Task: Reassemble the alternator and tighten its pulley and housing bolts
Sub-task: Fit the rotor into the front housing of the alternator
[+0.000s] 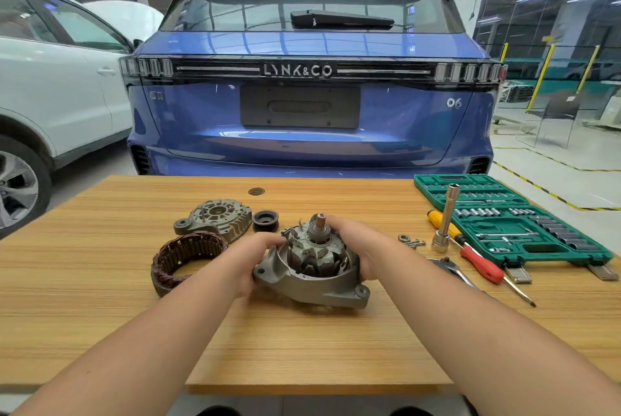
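Observation:
A grey alternator housing half (316, 288) sits tilted on the wooden table (302, 341), with the rotor (312, 251) standing inside it, shaft up. My left hand (248, 264) grips the housing's left rim. My right hand (363, 247) curls round its right side, fingers up near the rotor shaft. To the left lies the copper-wound stator ring (184, 261). Behind it rest the other housing half (215, 219) and the black pulley (265, 220).
A green socket set case (504, 214) lies open at the right. Beside it stand a long socket (445, 220), yellow and red screwdrivers (477, 261), a ratchet (450, 267) and loose bolts (411, 241). A blue car (309, 96) stands behind the table.

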{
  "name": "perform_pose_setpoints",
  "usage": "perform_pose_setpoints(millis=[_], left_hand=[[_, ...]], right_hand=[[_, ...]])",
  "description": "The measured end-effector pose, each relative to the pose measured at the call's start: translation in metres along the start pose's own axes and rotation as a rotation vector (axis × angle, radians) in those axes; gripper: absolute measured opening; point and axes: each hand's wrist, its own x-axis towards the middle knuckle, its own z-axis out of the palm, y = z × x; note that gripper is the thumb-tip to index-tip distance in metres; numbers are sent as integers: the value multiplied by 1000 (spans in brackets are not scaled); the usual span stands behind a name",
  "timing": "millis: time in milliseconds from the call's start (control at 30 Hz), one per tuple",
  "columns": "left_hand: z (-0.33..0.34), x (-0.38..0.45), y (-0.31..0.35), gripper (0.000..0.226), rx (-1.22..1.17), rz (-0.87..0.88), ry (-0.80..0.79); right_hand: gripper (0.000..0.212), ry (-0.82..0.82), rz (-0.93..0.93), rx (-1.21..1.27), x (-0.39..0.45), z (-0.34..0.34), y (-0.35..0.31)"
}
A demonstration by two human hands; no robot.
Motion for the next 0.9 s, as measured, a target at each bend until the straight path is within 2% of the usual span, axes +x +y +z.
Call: perform_pose_setpoints(millis=[167, 300, 367, 467, 600, 733, 833, 900], left_hand=[[2, -13, 11, 84, 127, -113, -102], [2, -15, 15, 105, 162, -131, -118], [2, -15, 15, 106, 182, -133, -125], [4, -13, 15, 102, 207, -158, -113], [7, -16, 21, 99, 230, -202, -78], [5, -20, 23, 97, 224, -219, -71], [1, -22, 19, 102, 208, -218, -87], [-1, -24, 16, 105, 191, -215, -100]], right_hand=[[83, 24, -16, 34, 3, 3, -1], [62, -38, 49, 121, -5, -10, 0], [51, -105, 43, 183, -9, -18, 5], [56, -175, 21, 200, -10, -21, 13], [50, -99, 40, 149, -8, -16, 12], [65, 20, -14, -18, -2, -5, 14], [65, -73, -28, -93, -9, -9, 16], [87, -77, -21, -130, -15, -10, 16]])
